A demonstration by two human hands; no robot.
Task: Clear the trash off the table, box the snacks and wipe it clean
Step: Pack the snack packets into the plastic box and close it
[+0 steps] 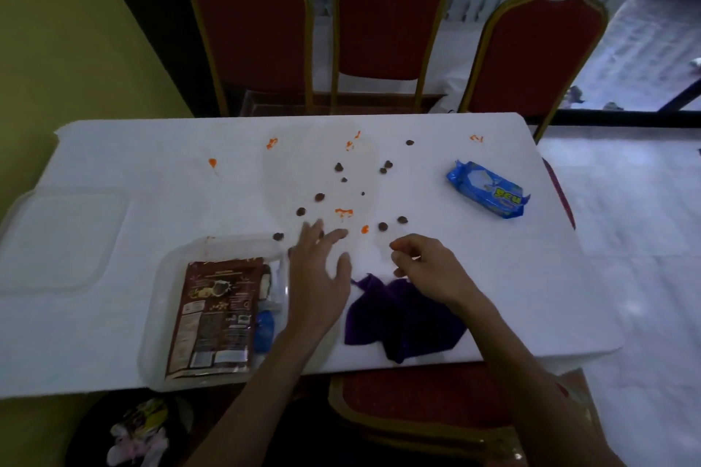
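On the white tabletop point(493, 296), at the near edge, a clear box point(159, 315) with a brown snack packet point(216, 318) lying flat inside and a small blue item point(264, 328) tucked against the packet's right side. Left of the box, a clear lid point(57, 239), flat. Just right of the box, left hand point(318, 277) spread, fingers straight and fanned out low over the tabletop. Beyond the box and to its right, loose brown snack pieces point(319, 197) scattered among orange smears point(343, 212). Further right of the box, right hand point(428, 269) with fingers curled in and tips drawn together; pinching something or nothing, impossible to tell. Below that hand, right of the box, a crumpled purple cloth point(398, 318). Far right of the box and farther back, a blue wrapped packet point(489, 189), well apart from both hands.
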